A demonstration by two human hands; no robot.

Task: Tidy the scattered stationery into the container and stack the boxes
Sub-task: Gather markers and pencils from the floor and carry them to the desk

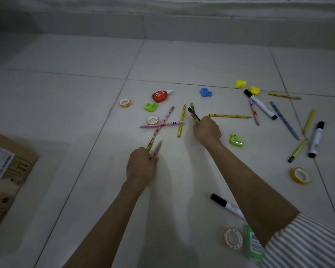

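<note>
Head view | left hand (141,167) grips orange-green pencil (150,145), axis away-right | right hand (207,130) grips 2 pencils (193,113), pointing away-left

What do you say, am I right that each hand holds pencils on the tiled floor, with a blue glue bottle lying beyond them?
Not quite: the glue bottle is red, not blue, as the head view shows. The rest stands: the left hand and the right hand each hold pencils on the tiled floor, with the bottle lying beyond them.
</note>
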